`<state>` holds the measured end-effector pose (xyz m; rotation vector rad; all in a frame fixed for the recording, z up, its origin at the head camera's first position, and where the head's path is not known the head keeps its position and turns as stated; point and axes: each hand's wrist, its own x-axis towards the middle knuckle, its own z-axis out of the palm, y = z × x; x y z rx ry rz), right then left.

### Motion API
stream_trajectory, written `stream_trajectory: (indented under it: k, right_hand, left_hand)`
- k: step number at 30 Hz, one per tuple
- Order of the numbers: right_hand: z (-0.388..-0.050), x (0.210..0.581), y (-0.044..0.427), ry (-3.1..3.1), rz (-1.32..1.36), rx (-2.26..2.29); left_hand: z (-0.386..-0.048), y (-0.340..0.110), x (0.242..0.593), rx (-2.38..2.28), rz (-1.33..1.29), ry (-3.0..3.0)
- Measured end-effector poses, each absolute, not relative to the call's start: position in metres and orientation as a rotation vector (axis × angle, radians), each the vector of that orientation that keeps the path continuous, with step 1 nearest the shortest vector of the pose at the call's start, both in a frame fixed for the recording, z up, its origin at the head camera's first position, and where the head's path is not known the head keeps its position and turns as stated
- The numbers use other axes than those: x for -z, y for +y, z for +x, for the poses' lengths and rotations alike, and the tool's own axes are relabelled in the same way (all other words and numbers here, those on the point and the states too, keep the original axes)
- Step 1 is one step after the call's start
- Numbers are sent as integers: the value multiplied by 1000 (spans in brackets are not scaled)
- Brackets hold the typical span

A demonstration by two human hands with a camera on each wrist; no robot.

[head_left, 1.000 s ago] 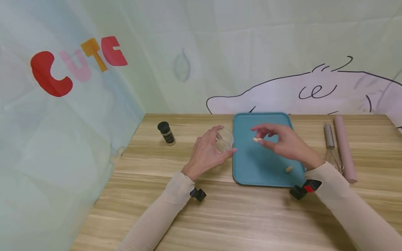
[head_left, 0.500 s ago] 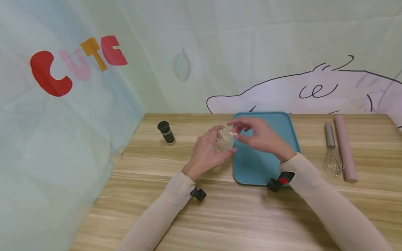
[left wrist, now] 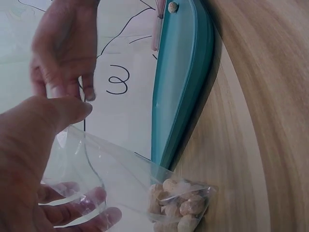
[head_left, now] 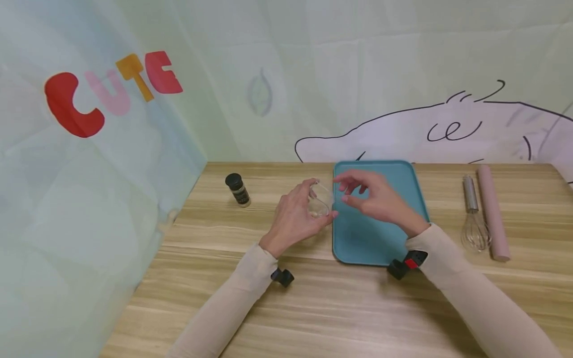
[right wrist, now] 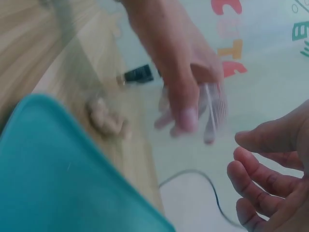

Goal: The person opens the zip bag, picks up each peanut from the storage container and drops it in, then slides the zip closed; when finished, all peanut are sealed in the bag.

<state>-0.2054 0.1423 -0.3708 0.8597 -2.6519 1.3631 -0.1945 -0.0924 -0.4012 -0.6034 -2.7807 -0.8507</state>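
My left hand (head_left: pixel 293 216) holds a clear plastic bag (left wrist: pixel 120 159) by its mouth, the thumb and fingers spread apart around the opening. Several unshelled peanuts (left wrist: pixel 178 203) lie at the bottom of the bag. Just right of the mouth, over the left part of a blue tray (head_left: pixel 369 241), is my right hand (head_left: pixel 378 199). Its fingers are loosely bent, and the right wrist view shows nothing between them. A single peanut (left wrist: pixel 173 7) rests on the tray in the left wrist view; in the head view the right arm hides it.
A black-capped seasoning bottle (head_left: pixel 238 190) stands at the left of the wooden table (head_left: pixel 313 308). To the right of the tray lie a wire whisk (head_left: pixel 474 221) and a pink rolling pin (head_left: pixel 493 214). A printed cloth (head_left: pixel 250 124) backs the table.
My right hand carried a pinched peanut leftward to the bag's mouth, let it go, and moved back slightly right. My left hand kept its place with the bag.
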Motion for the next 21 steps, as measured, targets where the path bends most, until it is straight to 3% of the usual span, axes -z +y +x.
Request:
stream_trajectory:
  k: [21]
  right_hand:
    - [-166, 405, 264, -2924, 1012, -990]
  left_hand:
    - [-193, -92, 398, 856, -623, -2757]
